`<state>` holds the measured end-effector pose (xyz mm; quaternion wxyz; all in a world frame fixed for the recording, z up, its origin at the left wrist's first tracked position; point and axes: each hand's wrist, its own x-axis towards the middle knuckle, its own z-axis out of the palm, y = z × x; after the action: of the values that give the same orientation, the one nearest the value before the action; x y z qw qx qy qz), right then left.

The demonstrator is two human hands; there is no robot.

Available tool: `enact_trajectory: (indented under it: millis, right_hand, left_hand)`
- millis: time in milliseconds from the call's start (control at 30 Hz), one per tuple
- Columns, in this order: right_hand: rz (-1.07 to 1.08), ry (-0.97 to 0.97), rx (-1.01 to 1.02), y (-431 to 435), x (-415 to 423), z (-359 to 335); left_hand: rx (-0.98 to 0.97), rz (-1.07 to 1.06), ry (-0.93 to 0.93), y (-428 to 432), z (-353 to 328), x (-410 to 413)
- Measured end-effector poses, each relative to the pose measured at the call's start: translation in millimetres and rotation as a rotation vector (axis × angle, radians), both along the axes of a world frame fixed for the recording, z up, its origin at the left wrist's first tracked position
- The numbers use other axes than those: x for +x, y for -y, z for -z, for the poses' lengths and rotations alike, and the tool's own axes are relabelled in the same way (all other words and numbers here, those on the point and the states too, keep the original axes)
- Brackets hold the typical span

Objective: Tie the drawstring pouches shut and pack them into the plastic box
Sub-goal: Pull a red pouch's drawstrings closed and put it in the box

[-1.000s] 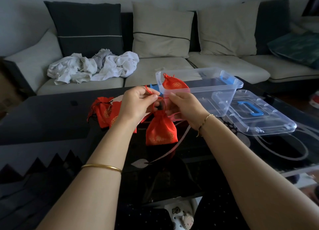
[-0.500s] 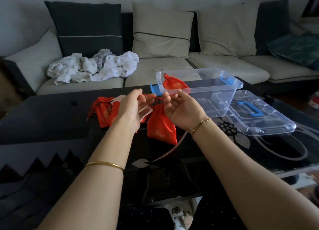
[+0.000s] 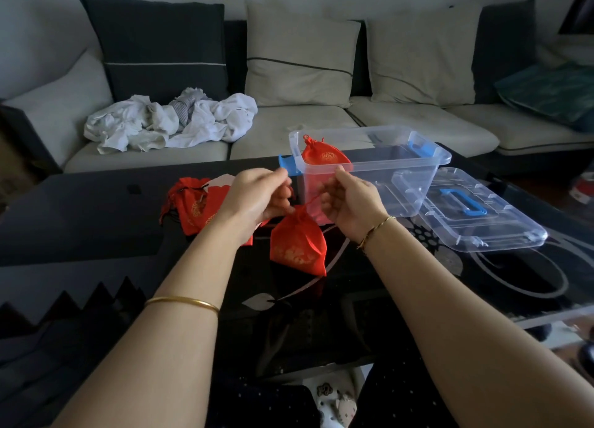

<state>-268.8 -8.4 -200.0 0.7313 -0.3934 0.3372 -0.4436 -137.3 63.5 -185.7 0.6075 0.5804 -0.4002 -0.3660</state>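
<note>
A red drawstring pouch [image 3: 297, 246] with gold print hangs over the black table, its neck gathered. My left hand [image 3: 257, 199] and my right hand [image 3: 350, 202] each pinch an end of its red drawstring, just above and to either side of the neck. Behind them stands the clear plastic box [image 3: 401, 161] with blue clips; one tied red pouch [image 3: 323, 156] leans in its left end. A pile of more red pouches [image 3: 193, 206] lies on the table left of my left hand.
The box's clear lid [image 3: 482, 215] with a blue handle lies flat to the right of the box. The glossy black table [image 3: 96, 209] runs to a sofa with cushions and crumpled white cloth [image 3: 167, 122]. The table's glass edge [image 3: 546, 315] is at right.
The hands have drawn apart with the drawstring ends, and the pouch neck has cinched tighter. The pouch has swung a little and hangs lower between the hands.
</note>
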Motion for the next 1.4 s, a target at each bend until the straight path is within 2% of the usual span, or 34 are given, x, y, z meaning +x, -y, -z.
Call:
enact_trajectory:
  millis: [100, 200, 367, 567, 667, 967, 1400]
  right_hand:
    - [-0.027, -0.102, -0.241, -3.0, 3.5, -6.8]
    - [-0.016, -0.236, -0.433, -5.8, 10.0, -9.6]
    - [0.002, -0.321, -0.582, -6.7, 10.9, -10.2]
    - [-0.123, -0.314, -0.47, -7.4, 5.6, -12.5]
    - [-0.144, -0.373, -0.497, -8.2, 4.5, -12.0]
    - [-0.083, -0.695, -0.876, -6.2, -4.5, -3.2]
    - [0.044, -0.86, -1.205, -8.3, -3.3, -3.2]
  left_hand:
    - [0.056, 0.11, 0.301, -1.6, -0.5, 2.2]
    - [0.062, 0.124, 0.388, 0.2, -0.4, -0.7]
    - [0.058, 0.123, 0.395, 1.7, 2.4, -1.8]
    - [0.024, 0.102, 0.32, 3.8, 3.5, -3.4]
    - [0.01, 0.073, 0.312, 5.3, 4.4, -3.2]
    - [0.022, -0.046, 0.299, 7.8, 4.1, -7.4]
    - [0.043, -0.152, 0.223, 7.1, -1.5, -14.9]
